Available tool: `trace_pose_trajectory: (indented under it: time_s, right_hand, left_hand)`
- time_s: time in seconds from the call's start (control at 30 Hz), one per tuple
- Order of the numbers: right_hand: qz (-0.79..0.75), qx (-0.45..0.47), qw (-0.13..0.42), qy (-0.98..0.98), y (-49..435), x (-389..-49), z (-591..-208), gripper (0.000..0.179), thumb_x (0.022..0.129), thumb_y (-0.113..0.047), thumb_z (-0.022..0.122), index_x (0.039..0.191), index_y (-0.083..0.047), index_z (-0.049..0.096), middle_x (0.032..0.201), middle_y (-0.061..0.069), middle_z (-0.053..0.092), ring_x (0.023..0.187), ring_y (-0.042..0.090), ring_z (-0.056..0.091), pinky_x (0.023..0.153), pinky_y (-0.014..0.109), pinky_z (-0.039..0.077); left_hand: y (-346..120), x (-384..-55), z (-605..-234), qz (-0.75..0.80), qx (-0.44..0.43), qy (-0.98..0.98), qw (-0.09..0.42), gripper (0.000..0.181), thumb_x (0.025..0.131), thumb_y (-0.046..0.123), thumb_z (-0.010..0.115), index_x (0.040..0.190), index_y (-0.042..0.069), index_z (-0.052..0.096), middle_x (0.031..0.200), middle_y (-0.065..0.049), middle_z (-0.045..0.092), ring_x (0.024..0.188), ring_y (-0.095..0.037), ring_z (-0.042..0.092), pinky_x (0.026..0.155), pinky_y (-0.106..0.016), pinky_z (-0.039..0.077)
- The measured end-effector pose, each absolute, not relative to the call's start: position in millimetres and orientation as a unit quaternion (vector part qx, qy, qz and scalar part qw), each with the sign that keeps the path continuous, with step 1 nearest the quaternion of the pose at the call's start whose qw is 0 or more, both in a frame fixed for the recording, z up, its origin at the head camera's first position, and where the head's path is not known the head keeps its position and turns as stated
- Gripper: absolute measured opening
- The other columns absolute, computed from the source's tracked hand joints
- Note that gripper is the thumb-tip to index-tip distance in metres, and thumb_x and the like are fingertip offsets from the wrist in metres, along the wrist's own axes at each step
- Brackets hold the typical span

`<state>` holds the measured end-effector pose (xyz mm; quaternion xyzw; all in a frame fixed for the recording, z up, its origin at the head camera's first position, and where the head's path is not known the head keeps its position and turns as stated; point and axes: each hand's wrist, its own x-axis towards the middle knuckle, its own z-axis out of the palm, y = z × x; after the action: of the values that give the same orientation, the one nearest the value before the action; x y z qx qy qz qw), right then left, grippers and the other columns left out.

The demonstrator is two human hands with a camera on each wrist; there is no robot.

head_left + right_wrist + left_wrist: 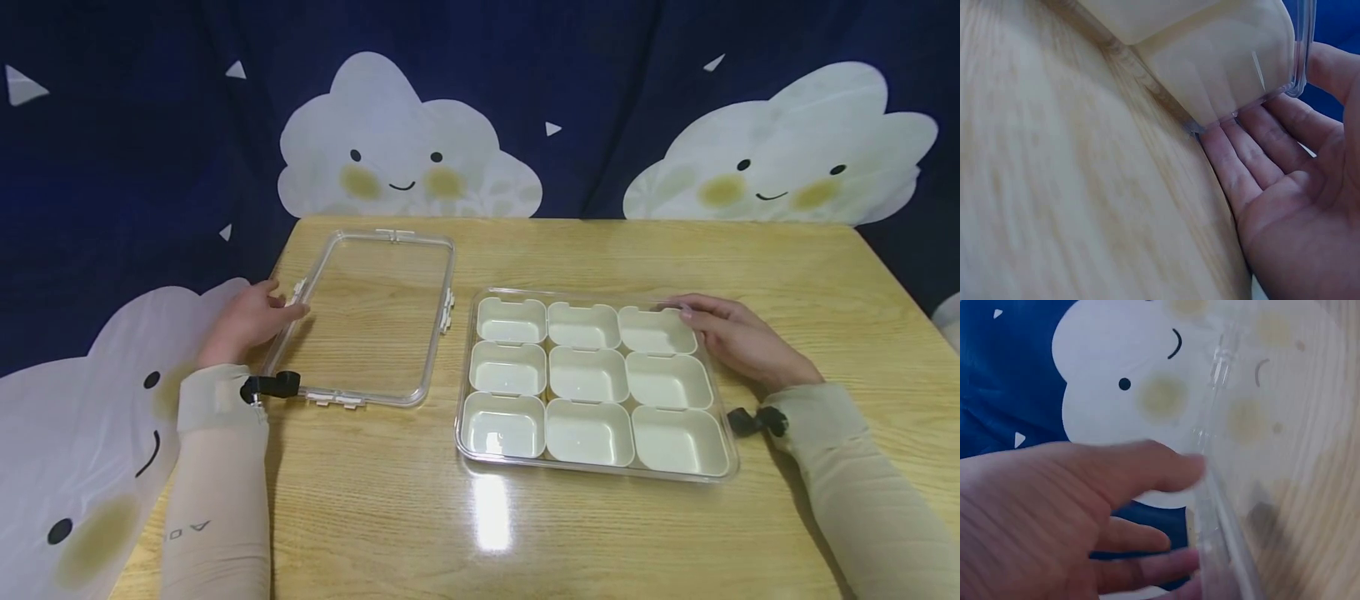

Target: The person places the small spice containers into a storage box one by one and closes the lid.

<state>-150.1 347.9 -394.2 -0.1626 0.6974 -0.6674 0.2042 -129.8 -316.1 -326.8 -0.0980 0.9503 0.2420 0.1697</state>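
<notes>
A clear rectangular lid with white clips lies at the left of the table. My left hand is at its left rim, the thumb reaching over the edge and the fingers spread apart. In the left wrist view the thumb meets the clear rim. On the right is a clear storage box holding several cream compartment cups, with nothing in them. My right hand grips the box's far right corner, its thumb by the rim. In the right wrist view its fingers reach under the box's base.
The lid and box rest on a light wooden table, with a strip of table between them. A dark blue curtain with smiling clouds hangs behind the table and along its left side.
</notes>
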Motion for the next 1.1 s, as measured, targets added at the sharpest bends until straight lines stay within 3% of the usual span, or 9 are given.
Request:
trace_pose_trajectory:
  time_s: [0.2, 0.33, 0.43, 0.53, 0.6, 1.1]
  right_hand:
    - [-0.668, -0.161, 0.204, 0.698, 348, -150, -393, 0.046, 0.11, -0.013, 0.044, 0.151, 0.008, 0.043, 0.14, -0.004, 0.067, 0.125, 0.002, 0.064, 0.099, 0.019, 0.056]
    - [-0.664, -0.156, 0.203, 0.703, 347, -149, -393, 0.046, 0.11, -0.013, 0.045, 0.151, 0.008, 0.042, 0.14, -0.005, 0.067, 0.125, 0.001, 0.064, 0.099, 0.018, 0.055]
    - [-0.659, -0.151, 0.201, 0.709, 347, -149, -394, 0.047, 0.11, -0.014, 0.046, 0.152, 0.008, 0.042, 0.141, -0.006, 0.066, 0.126, 0.0, 0.063, 0.1, 0.018, 0.055]
    - [-0.659, -0.15, 0.2, 0.71, 347, -149, -394, 0.048, 0.11, -0.014, 0.046, 0.152, 0.008, 0.041, 0.142, -0.006, 0.066, 0.127, 0.0, 0.062, 0.1, 0.017, 0.054]
    - [-0.659, -0.152, 0.2, 0.709, 348, -149, -394, 0.048, 0.11, -0.014, 0.045, 0.153, 0.008, 0.041, 0.142, -0.006, 0.065, 0.127, -0.001, 0.062, 0.101, 0.016, 0.053]
    - [-0.659, -0.152, 0.2, 0.709, 347, -149, -392, 0.046, 0.11, -0.014, 0.046, 0.151, 0.007, 0.044, 0.14, -0.006, 0.067, 0.125, 0.0, 0.063, 0.099, 0.017, 0.054]
  left_hand:
    - [-325, -128, -326, 0.199, -0.069, 0.963, 0.166, 0.085, 0.098, 0.04, 0.061, 0.152, -0.018, 0.031, 0.145, -0.041, 0.047, 0.117, -0.047, 0.053, 0.104, -0.061, 0.047]
    - [-329, -125, -325, 0.206, -0.076, 0.96, 0.174, 0.08, 0.095, 0.04, 0.067, 0.147, -0.016, 0.043, 0.13, -0.034, 0.059, 0.104, -0.038, 0.056, 0.086, -0.045, 0.051]
    - [-331, -124, -325, 0.225, -0.084, 0.952, 0.189, 0.064, 0.094, 0.04, 0.071, 0.13, -0.012, 0.057, 0.102, -0.021, 0.067, 0.089, -0.03, 0.06, 0.071, -0.035, 0.046]
    - [-333, -124, -326, 0.235, -0.085, 0.948, 0.199, 0.048, 0.092, 0.04, 0.074, 0.105, -0.006, 0.066, 0.075, -0.007, 0.062, 0.074, -0.024, 0.058, 0.063, -0.032, 0.042]
    - [-335, -124, -327, 0.236, -0.081, 0.947, 0.205, 0.043, 0.091, 0.04, 0.075, 0.093, -0.002, 0.069, 0.067, -0.001, 0.057, 0.068, -0.021, 0.056, 0.061, -0.032, 0.041]
    - [-338, -126, -336, 0.23, -0.081, 0.948, 0.204, 0.039, 0.093, 0.039, 0.067, 0.091, 0.0, 0.076, 0.064, 0.001, 0.054, 0.067, -0.02, 0.054, 0.059, -0.031, 0.039]
